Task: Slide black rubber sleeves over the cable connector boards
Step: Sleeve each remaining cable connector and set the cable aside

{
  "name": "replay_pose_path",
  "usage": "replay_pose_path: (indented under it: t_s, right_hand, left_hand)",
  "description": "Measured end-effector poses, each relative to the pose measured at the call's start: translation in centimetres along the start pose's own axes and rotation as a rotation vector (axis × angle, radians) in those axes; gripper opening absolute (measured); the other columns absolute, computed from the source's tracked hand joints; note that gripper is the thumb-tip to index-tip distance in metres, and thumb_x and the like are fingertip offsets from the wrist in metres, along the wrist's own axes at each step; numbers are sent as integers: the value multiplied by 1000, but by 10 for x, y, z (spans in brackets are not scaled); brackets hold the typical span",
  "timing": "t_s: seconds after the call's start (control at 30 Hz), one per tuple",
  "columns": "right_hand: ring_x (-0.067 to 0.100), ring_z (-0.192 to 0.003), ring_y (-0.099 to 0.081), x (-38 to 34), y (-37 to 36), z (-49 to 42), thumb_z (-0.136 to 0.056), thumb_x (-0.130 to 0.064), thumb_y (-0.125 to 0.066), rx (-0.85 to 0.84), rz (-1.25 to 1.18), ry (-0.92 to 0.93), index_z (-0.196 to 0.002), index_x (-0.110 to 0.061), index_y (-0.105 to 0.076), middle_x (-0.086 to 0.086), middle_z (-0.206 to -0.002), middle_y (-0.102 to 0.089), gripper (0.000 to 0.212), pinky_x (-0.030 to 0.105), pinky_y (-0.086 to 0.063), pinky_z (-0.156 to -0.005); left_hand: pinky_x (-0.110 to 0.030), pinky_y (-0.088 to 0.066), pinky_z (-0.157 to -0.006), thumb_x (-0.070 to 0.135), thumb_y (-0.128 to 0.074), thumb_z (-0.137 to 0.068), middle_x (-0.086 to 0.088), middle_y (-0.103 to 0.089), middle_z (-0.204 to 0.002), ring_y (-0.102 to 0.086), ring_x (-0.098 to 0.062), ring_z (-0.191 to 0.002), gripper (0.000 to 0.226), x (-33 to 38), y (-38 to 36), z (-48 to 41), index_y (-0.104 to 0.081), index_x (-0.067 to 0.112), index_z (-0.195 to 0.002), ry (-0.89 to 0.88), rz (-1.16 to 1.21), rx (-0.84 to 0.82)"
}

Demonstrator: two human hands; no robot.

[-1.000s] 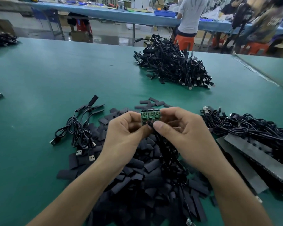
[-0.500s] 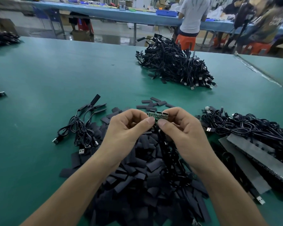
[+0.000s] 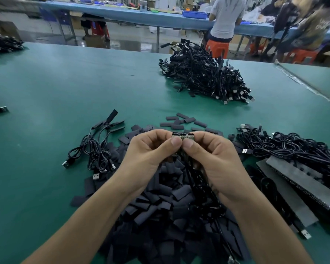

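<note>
Both hands hold a small strip of green connector boards (image 3: 183, 136) above the table. My left hand (image 3: 151, 155) pinches its left part between thumb and fingers, and my right hand (image 3: 213, 157) pinches the right part the same way. Black cables hang from the boards down between my palms. Under my hands lies a big heap of loose black rubber sleeves (image 3: 166, 202). A small bundle of cables with sleeves fitted (image 3: 97, 147) lies to the left of the heap.
A large pile of black USB cables (image 3: 204, 77) sits at the far middle of the green table (image 3: 65, 82). More cables (image 3: 293, 147) and grey foam strips (image 3: 303, 180) lie at the right. People stand at a blue bench behind.
The boards have tipped from facing me to edge-on. My thumbs have come together at the strip's middle, and the hands sit slightly lower and closer to each other.
</note>
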State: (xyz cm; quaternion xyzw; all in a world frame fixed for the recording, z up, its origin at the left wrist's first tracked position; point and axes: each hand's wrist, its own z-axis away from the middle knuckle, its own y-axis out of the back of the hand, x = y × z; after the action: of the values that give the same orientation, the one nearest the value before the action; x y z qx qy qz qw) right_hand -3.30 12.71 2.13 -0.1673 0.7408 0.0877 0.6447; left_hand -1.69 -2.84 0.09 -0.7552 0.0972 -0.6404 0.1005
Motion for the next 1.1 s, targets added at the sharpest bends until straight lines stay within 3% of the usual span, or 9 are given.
replay_pose_path:
  t_s: [0.13, 0.27, 0.37, 0.43, 0.57, 0.7, 0.83, 0.93, 1.1]
  right_hand:
    - [15, -71, -68, 0, 0, 1, -82, -26, -67, -45, -90, -69, -83, -14, -75, 7, -78, -73, 14, 25, -57, -64]
    - [27, -77, -65, 5, -2, 1, -82, -28, -69, -74, -216, -164, -85, -14, -75, 15, -85, -70, 16, 41, -58, -77]
    - [20, -68, -66, 0, 2, -3, -82, -26, -67, 12, -244, -178, -78, -19, -74, 7, -76, -69, 11, 32, -59, -64]
    - [14, -57, -62, -8, 16, -6, -81, -26, -64, 141, -277, -178, -71, -22, -71, -1, -66, -64, 12, 25, -52, -52]
    - [8, -44, -44, -22, 44, -9, -86, -19, -60, 305, -366, -109, -78, -16, -56, -5, -59, -50, 9, 18, -37, -41]
    - [6, -42, -35, -22, 44, -10, -87, -17, -58, 292, -454, -50, -77, -16, -51, -4, -60, -41, 12, 18, -31, -37]
    - [7, -46, -36, -26, 40, -10, -87, -20, -56, 286, -531, 37, -82, -13, -49, 1, -70, -44, 11, 18, -31, -39]
    - [8, -49, -41, -25, 35, -9, -95, -18, -53, 378, -515, 46, -82, -14, -49, -2, -67, -46, 14, 19, -32, -40]
    - [8, -50, -46, -21, 29, -9, -102, -14, -50, 558, -502, 21, -82, -15, -51, -4, -65, -46, 21, 21, -34, -42]
  left_hand:
    - [-25, -55, -70, 27, -81, -75, -2, -70, -75, -63, -14, -70, 9, -5, -1, 2, -76, 20, -73, 26, 94, -8]
    - [-26, -60, -68, 27, -82, -71, -4, -72, -76, -68, -13, -68, 12, -9, -6, 4, -75, 16, -73, 74, 264, 12]
    - [-26, -59, -65, 23, -68, -82, -3, -71, -72, -69, -13, -66, 11, -6, -6, 3, -73, 16, -73, 54, 320, 37]
    - [-29, -60, -65, 25, -61, -86, -6, -71, -75, -71, -17, -69, 14, -1, -2, 1, -67, 14, -79, 35, 364, 81]
    - [-31, -60, -65, 27, -55, -90, -2, -68, -70, -70, -17, -66, 13, 11, 5, -3, -60, 17, -84, -124, 395, 167]
    - [-28, -58, -67, 26, -53, -92, 4, -63, -65, -67, -12, -63, 11, 24, 6, -4, -56, 18, -86, -265, 390, 217]
    - [-23, -55, -60, 26, -52, -97, 5, -56, -60, -59, -9, -56, 17, 35, 9, -6, -52, 17, -83, -297, 461, 334]
    - [-22, -52, -58, 23, -48, -102, 6, -52, -57, -52, -7, -52, 21, 38, 10, -8, -51, 17, -83, -322, 494, 411]
    - [-21, -46, -50, 19, -49, -103, 6, -47, -55, -46, -8, -49, 19, 36, 9, -8, -51, 18, -84, -316, 497, 400]
